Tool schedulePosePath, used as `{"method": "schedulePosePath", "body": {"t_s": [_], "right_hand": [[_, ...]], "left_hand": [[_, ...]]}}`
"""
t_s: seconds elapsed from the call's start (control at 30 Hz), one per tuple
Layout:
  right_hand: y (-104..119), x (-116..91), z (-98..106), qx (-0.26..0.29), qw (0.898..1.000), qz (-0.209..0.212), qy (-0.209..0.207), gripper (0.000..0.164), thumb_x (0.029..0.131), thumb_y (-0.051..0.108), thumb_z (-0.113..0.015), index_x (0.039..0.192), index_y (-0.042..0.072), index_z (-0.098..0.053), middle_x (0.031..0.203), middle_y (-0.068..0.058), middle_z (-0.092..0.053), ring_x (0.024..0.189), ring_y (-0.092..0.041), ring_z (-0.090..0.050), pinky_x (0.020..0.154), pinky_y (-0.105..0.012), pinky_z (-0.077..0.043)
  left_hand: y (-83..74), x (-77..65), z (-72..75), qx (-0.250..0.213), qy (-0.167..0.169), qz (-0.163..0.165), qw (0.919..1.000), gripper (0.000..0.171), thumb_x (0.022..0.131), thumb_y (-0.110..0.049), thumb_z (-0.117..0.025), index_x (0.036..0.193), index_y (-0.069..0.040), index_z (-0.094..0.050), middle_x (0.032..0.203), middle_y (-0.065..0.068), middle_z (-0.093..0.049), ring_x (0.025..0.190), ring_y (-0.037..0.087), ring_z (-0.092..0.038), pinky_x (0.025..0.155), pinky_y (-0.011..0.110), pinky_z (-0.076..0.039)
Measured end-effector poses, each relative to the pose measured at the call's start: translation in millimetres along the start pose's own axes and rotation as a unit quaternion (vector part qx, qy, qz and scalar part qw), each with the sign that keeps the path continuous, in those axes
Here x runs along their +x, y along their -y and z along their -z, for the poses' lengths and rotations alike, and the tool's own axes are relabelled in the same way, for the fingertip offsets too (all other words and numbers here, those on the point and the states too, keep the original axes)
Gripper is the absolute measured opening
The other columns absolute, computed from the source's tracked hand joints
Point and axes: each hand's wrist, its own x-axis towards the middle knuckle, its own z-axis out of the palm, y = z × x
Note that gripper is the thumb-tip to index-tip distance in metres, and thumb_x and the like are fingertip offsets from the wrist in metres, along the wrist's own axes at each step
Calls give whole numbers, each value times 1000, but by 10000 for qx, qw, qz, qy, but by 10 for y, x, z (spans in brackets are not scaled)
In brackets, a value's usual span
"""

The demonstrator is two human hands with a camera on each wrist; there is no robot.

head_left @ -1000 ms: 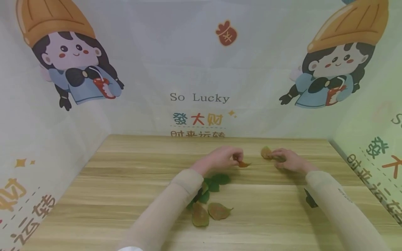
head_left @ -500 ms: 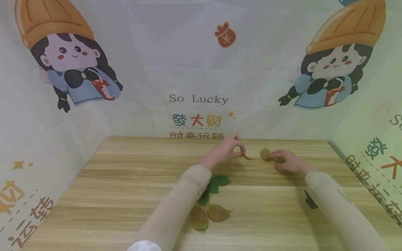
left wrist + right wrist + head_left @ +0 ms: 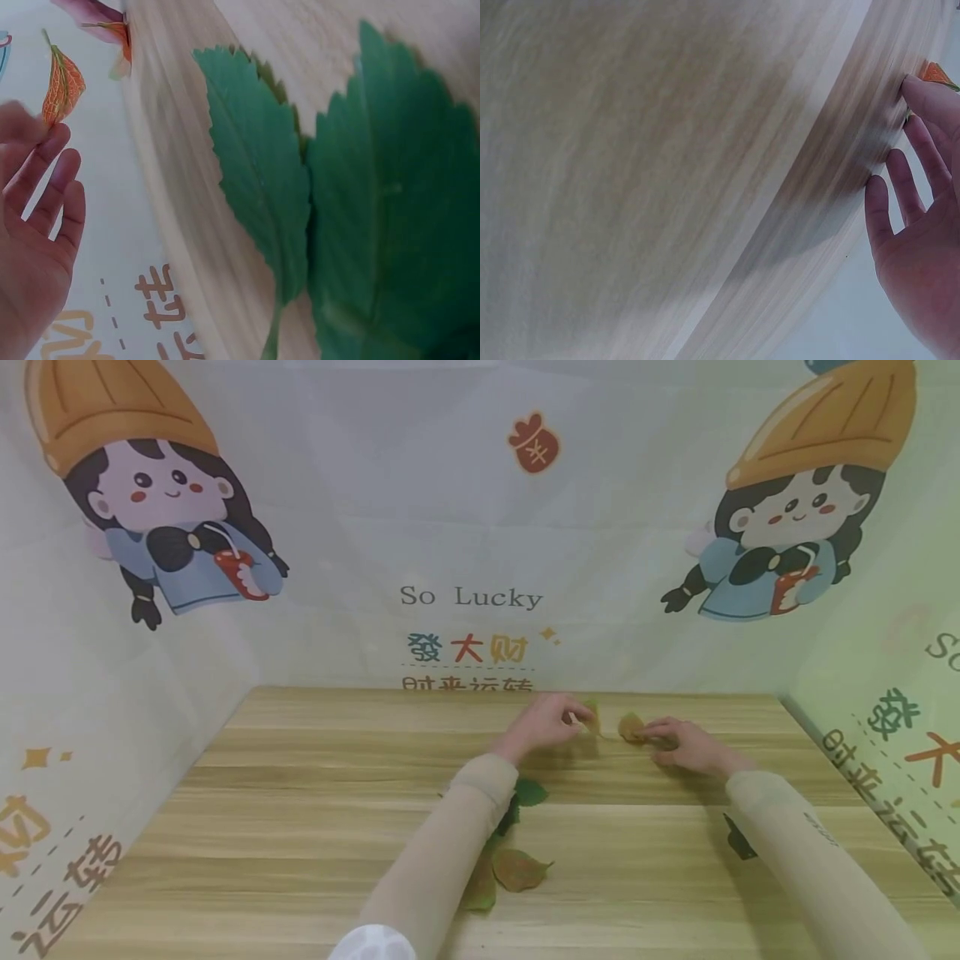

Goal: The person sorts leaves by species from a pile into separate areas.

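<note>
My left hand pinches an upright orange-green leaf between thumb and index finger. Its veined orange side and stem show in the left wrist view, the other fingers loosely bent. Just right of it, an orange-brown leaf lies at the back of the table. The fingertips of my right hand hold that leaf near its stem, low over the wood. In the right wrist view only an orange corner of the leaf shows past the thumb; the rest is hidden.
Green toothed leaves lie beneath my left forearm, large in the left wrist view. Two brownish leaves are nearer the front, one partly hidden by the sleeve. A small dark object shows beside the right sleeve. Printed cloth walls the wooden table.
My left hand has moved right and toward the back, bringing its leaf from lying flat to upright beside the other leaf. The right hand has stayed in place on its leaf.
</note>
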Motion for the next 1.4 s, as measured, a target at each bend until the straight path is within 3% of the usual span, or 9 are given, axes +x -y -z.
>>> {"method": "schedulePosePath", "body": {"t_s": [0.23,0.43,0.6,0.73,0.8,0.97,1.1,1.27,1.4], "right_hand": [[-9,5,-6,-23,10000,1,29,46,90,10,-66,131,-9,-56,137,-35,-48,126,-57,-43,104,-69,-37],[-37,6,-19,74,10000,-30,34,46,90,11,-66,131,-8,-56,137,-35,-48,127,-57,-42,104,-70,-36],[-25,-3,4,55,9999,-81,32,46,91,12,-66,131,-7,-56,137,-34,-48,127,-56,-42,103,-69,-37],[-31,6,-8,20,10000,-36,-1,45,90,10,-66,130,-7,-57,137,-34,-49,127,-56,-43,105,-69,-36],[-37,10,-17,36,10000,-27,9,45,90,10,-66,130,-8,-57,137,-35,-48,127,-57,-42,105,-69,-36],[-45,21,-27,78,9999,-99,15,45,89,9,-66,130,-8,-56,137,-36,-47,128,-57,-42,105,-69,-35],[-22,26,-25,-1,9999,-112,-30,45,88,9,-67,130,-6,-58,136,-35,-50,127,-56,-44,105,-68,-36],[20,20,-13,11,9998,-181,-70,45,88,8,-68,129,-6,-59,136,-33,-53,127,-56,-45,106,-69,-36],[23,15,-11,-24,9998,-183,-105,44,88,8,-68,129,-7,-58,136,-33,-53,128,-55,-44,107,-68,-36]], "left_hand": [[29,24,-68,-358,-58,23,9993,32,92,-11,-54,118,-16,-73,122,1,-71,95,12,-63,81,22,-52],[84,47,-166,-349,216,316,9987,37,91,-1,-53,117,-19,-73,124,-1,-71,93,13,-61,81,23,-51],[158,86,-177,56,581,147,9982,40,90,-2,-54,122,-18,-70,132,0,-67,118,17,-62,102,28,-50],[164,60,-174,603,947,104,9936,45,90,-2,-54,132,-15,-64,142,2,-59,137,20,-51,116,31,-39],[111,14,-149,845,1175,298,9890,46,93,-5,-55,137,-16,-59,149,1,-53,142,22,-44,120,34,-33],[94,-24,-142,1409,1365,610,9787,49,95,-14,-53,141,-28,-54,157,-7,-42,145,24,-36,120,42,-32],[128,-32,-117,1651,1407,708,9736,50,93,-17,-53,140,-35,-54,155,-12,-44,147,26,-34,120,47,-30],[166,-35,-65,1669,1484,763,9717,49,93,-16,-53,137,-36,-57,152,-13,-47,149,29,-30,122,52,-26],[158,-45,-42,1752,1488,690,9708,48,94,-14,-52,137,-36,-57,158,-10,-40,149,28,-29,121,53,-28]]}}
